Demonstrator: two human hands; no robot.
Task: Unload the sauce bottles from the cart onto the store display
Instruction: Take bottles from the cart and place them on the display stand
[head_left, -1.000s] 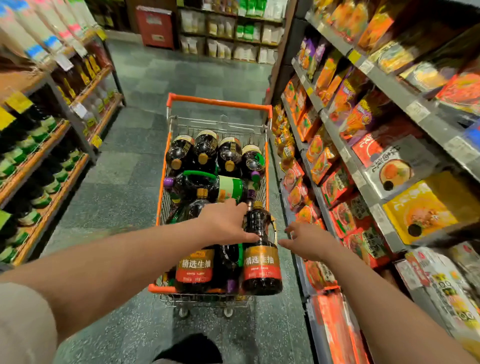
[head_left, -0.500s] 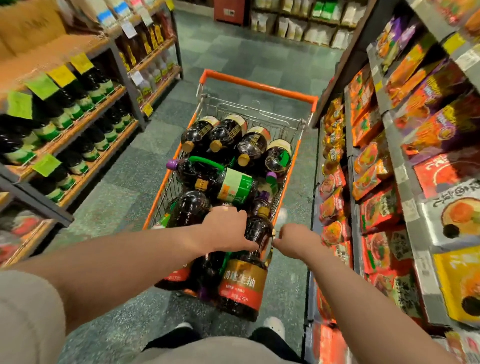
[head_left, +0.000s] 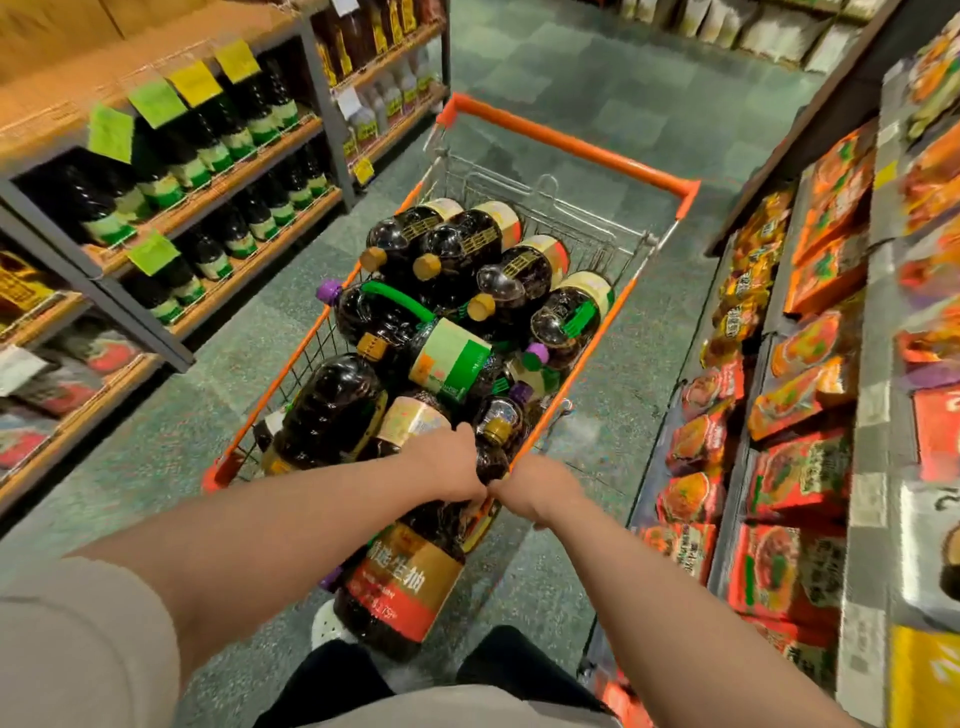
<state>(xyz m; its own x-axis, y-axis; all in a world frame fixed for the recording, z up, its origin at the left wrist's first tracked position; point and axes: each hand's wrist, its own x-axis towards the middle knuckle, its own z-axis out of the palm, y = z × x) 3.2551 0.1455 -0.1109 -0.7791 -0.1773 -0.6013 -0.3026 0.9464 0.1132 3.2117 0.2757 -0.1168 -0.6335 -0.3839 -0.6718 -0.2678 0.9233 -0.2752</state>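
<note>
A wire cart with orange trim (head_left: 571, 143) stands in the aisle, filled with several large dark sauce bottles (head_left: 457, 260). One dark bottle with a red and gold label (head_left: 402, 582) hangs upright at the cart's near end, above the floor. My left hand (head_left: 449, 465) grips its upper part from the left. My right hand (head_left: 540, 486) holds the same bottle from the right, close against the left hand. The bottle's cap and handle are hidden behind my hands. The display shelves (head_left: 218, 192) on the left carry rows of dark bottles with green labels.
Shelves of red and orange packets (head_left: 810, 467) line the right side close to the cart. Green tiled floor (head_left: 156, 447) lies between the cart and the left shelving. My legs and a white shoe (head_left: 327, 621) are below the held bottle.
The held bottle has come up and toward me, out of the cart's near end. My right hand has closed in onto it. The view has tilted down and swung left.
</note>
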